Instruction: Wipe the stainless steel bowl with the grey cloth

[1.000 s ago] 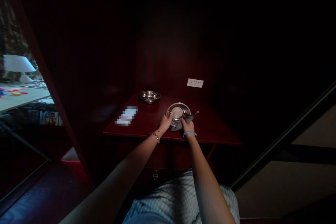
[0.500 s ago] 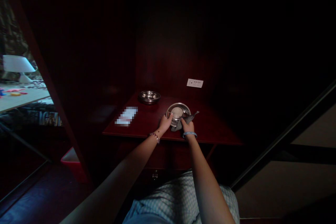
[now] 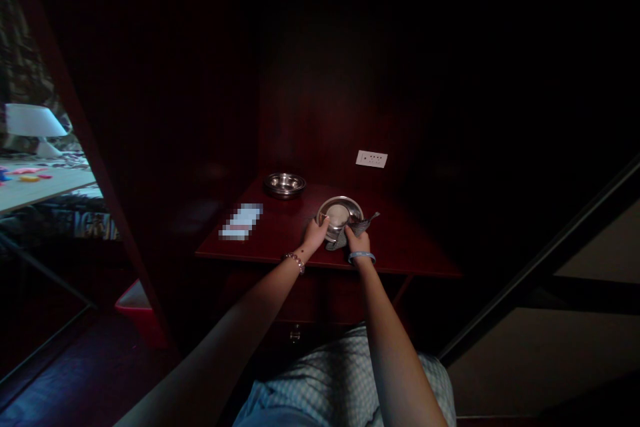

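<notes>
A shiny metal bowl (image 3: 338,213) is tilted toward me above the front part of the dark red desk (image 3: 280,240). My left hand (image 3: 316,232) grips its left rim, the thumb lying over the inside edge. At the lower right rim, my right hand (image 3: 358,239) is closed on a grey cloth (image 3: 337,240), which is pressed against the bowl. One corner of the cloth sticks out to the right. Further back on the left stand stacked metal bowls (image 3: 284,185); how many is hard to tell.
A blurred-out pale rectangle (image 3: 242,221) lies on the desk's left side. On the back wall is a white power socket (image 3: 371,159). A drawer with a small knob (image 3: 295,333) sits below. At left are a red bin (image 3: 143,317) and a table with a white lamp (image 3: 35,121).
Almost nothing differs. Both hands keep their places on the bowl and the cloth, with at most a slight shift of the cloth at the right rim.
</notes>
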A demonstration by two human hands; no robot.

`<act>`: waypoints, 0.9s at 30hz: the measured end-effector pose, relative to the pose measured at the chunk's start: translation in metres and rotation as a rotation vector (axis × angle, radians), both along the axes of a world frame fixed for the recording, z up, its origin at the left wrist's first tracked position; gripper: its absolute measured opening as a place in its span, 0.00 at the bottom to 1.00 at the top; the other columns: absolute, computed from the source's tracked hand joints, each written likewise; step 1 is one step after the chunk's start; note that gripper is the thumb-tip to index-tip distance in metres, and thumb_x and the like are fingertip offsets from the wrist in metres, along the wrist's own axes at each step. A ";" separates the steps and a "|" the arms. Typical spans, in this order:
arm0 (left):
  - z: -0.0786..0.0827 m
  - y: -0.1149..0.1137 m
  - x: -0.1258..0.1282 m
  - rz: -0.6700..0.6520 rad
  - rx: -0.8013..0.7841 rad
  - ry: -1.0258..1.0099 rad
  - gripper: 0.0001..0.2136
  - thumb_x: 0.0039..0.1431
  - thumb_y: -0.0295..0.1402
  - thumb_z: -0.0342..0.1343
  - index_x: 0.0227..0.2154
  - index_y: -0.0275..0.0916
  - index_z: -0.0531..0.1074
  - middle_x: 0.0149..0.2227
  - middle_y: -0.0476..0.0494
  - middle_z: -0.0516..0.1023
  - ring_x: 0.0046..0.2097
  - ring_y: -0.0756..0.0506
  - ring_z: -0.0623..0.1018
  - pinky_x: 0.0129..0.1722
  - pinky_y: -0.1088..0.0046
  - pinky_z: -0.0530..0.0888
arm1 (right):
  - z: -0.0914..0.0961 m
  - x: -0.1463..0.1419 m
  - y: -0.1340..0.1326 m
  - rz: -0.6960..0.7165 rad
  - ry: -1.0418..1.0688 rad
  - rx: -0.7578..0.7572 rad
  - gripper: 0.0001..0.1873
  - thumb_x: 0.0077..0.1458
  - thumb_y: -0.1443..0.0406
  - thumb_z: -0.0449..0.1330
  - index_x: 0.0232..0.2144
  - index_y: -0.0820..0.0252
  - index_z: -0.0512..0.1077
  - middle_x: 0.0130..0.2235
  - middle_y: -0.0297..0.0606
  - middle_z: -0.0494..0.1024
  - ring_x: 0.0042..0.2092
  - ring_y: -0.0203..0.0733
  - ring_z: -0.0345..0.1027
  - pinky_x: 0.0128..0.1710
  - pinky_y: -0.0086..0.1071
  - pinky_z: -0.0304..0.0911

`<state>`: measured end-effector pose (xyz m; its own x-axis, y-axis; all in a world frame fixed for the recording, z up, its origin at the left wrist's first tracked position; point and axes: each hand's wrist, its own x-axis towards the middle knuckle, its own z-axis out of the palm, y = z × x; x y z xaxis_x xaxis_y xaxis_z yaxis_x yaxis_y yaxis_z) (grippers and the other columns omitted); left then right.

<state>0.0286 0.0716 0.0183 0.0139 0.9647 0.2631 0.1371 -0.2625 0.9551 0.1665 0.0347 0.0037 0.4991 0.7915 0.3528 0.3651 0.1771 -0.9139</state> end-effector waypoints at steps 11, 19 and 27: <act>0.002 -0.002 -0.001 -0.020 0.032 0.037 0.10 0.56 0.34 0.50 0.31 0.33 0.74 0.30 0.39 0.79 0.35 0.46 0.78 0.36 0.74 0.72 | 0.002 -0.001 -0.001 -0.006 -0.006 -0.029 0.17 0.45 0.57 0.59 0.33 0.64 0.75 0.36 0.45 0.80 0.42 0.49 0.74 0.42 0.34 0.67; 0.003 -0.003 -0.001 -0.001 0.026 0.026 0.10 0.55 0.33 0.50 0.25 0.34 0.71 0.26 0.42 0.77 0.30 0.48 0.76 0.32 0.76 0.70 | 0.002 -0.001 -0.001 -0.003 0.000 -0.021 0.16 0.44 0.58 0.59 0.33 0.63 0.75 0.36 0.44 0.80 0.42 0.49 0.74 0.42 0.35 0.67; 0.004 -0.003 -0.002 -0.019 0.034 0.046 0.09 0.56 0.33 0.50 0.29 0.34 0.73 0.31 0.40 0.79 0.36 0.46 0.77 0.38 0.73 0.71 | 0.002 -0.001 -0.002 -0.003 -0.012 -0.028 0.17 0.45 0.57 0.59 0.34 0.63 0.75 0.36 0.44 0.80 0.42 0.49 0.74 0.42 0.35 0.67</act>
